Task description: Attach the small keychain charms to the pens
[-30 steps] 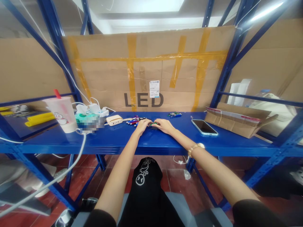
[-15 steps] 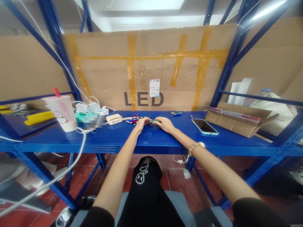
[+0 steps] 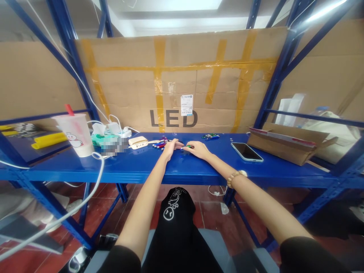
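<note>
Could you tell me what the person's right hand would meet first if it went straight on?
Probably the green-marked pen by the fingertips of the right hand, though depth is unclear and it may already touch.

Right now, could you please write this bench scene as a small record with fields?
Left hand: fingertips beside the small green-tipped pen; hold unclear
Right hand: fingertips at the same pen; bead bracelet on wrist
Nearest things: small coloured pens
Surface: blue steel shelf
Also on shelf: smartphone, flattened cardboard box, plastic cup with red straw
</note>
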### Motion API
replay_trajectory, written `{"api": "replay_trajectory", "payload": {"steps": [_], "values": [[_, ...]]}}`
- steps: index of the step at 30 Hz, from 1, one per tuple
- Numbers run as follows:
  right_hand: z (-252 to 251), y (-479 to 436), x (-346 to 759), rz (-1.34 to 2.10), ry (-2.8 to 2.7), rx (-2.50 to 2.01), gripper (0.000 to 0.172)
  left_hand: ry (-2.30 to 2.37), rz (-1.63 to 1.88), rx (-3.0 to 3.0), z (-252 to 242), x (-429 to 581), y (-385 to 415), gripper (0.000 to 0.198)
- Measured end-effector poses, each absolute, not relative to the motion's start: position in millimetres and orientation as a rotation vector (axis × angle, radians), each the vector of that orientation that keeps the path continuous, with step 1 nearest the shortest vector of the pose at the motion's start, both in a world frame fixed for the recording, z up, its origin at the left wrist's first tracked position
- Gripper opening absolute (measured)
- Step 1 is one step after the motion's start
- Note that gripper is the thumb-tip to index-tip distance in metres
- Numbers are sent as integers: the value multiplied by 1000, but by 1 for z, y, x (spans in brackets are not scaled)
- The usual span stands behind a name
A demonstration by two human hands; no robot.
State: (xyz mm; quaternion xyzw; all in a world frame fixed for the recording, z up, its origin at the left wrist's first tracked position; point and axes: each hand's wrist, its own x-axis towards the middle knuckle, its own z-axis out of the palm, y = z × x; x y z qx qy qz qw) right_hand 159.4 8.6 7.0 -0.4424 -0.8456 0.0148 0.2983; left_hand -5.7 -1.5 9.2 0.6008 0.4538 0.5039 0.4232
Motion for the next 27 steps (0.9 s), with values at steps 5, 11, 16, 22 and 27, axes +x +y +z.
{"api": "replay_trajectory", "payload": {"steps": [5, 11, 16, 22, 27], "values": [[5, 10, 159, 10, -2249, -1154, 35, 1121, 1262, 1512, 7, -6, 0, 44], [6, 10, 160, -48, -2121, -1161, 32, 1142, 1306, 1448, 8, -3, -1, 41], [4, 12, 162, -72, -2063, -1137, 35, 1158, 1299, 1464, 9, -3, -2, 43], [4, 11, 162, -76, -2084, -1124, 34, 1164, 1300, 1461, 11, -3, -5, 42], [6, 8, 160, -78, -2190, -1094, 33, 1189, 1312, 1469, 11, -3, -4, 41]]}}
